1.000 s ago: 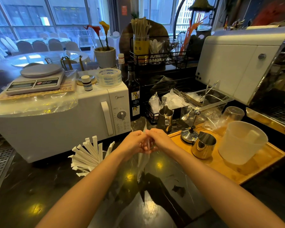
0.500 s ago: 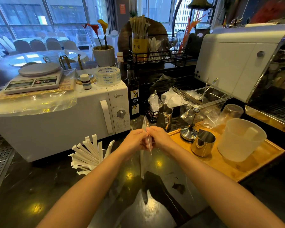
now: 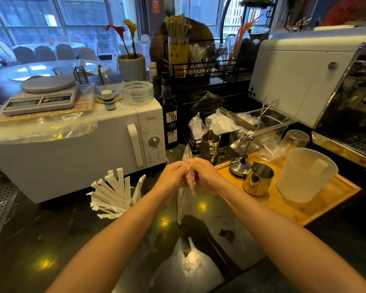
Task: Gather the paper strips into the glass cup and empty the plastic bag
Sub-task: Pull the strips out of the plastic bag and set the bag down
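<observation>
Counter: the dark shiny counter (image 3: pixel 51 240) is closest, and both bare arms reach out over it.
Left hand: the left hand (image 3: pixel 173 176) is pinched shut on the top of the plastic bag (image 3: pixel 185 199).
Right hand: the right hand (image 3: pixel 205 175) is pinched on the same top edge, touching the left hand.
Bag: it is see-through and hangs down from the fingers to the counter. A thin tip pokes up above the hands. I cannot tell if anything is left inside.
How the bag feels: I think it is very light, soft and floppy, and a bit slippery. It will not break, but it can slide out of the fingers.
Where to hold: I would pinch it at the top edge, one hand on each side, just as now.
Paper strips: the white paper strips (image 3: pixel 114 193) fan out just left of the left arm, in front of the microwave (image 3: pixel 72 149).
Cup: the glass cup (image 3: pixel 133 196) is mostly hidden by the strips, which seem to stand in it.
Farther back: a wooden tray (image 3: pixel 325 199) with shiny jugs sits to the right.
What changed: the hands stay together in the same spot as half a second ago. The bag tip now sticks up a bit less than it did then.
</observation>
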Demonstrator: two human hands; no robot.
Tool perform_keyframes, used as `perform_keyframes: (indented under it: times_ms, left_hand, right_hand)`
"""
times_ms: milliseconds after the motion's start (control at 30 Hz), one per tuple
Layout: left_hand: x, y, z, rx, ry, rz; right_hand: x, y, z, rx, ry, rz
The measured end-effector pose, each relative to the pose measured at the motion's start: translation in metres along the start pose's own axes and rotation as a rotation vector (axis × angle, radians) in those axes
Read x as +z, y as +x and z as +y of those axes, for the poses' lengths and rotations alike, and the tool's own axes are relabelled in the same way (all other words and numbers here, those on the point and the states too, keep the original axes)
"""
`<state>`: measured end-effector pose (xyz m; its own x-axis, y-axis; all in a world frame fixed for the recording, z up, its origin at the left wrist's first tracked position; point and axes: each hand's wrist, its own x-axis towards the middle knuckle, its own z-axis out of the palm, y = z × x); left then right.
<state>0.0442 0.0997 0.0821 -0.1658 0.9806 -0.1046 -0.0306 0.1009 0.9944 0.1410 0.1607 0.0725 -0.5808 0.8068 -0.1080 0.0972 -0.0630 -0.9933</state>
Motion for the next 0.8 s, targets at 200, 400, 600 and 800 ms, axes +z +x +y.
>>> perform_keyframes:
  times_ms: [200, 400, 600, 800]
  left_hand:
    - [0.006, -0.002, -0.003, 0.014, 0.011, 0.011]
    - [-0.004, -0.002, -0.001, 0.033, -0.067, 0.112]
    - [-0.015, 0.000, 0.004, 0.014, 0.288, 0.027]
    - [-0.033, 0.005, 0.022, 0.015, 0.561, -0.035]
  right_hand:
    - [-0.002, -0.003, 0.004, 0.011, -0.016, 0.000]
    - [-0.009, -0.007, 0.002, 0.003, 0.098, 0.088]
    - [-0.014, -0.013, -0.007, 0.084, -0.126, -0.070]
    - [-0.044, -0.020, -0.021, 0.047, -0.525, -0.051]
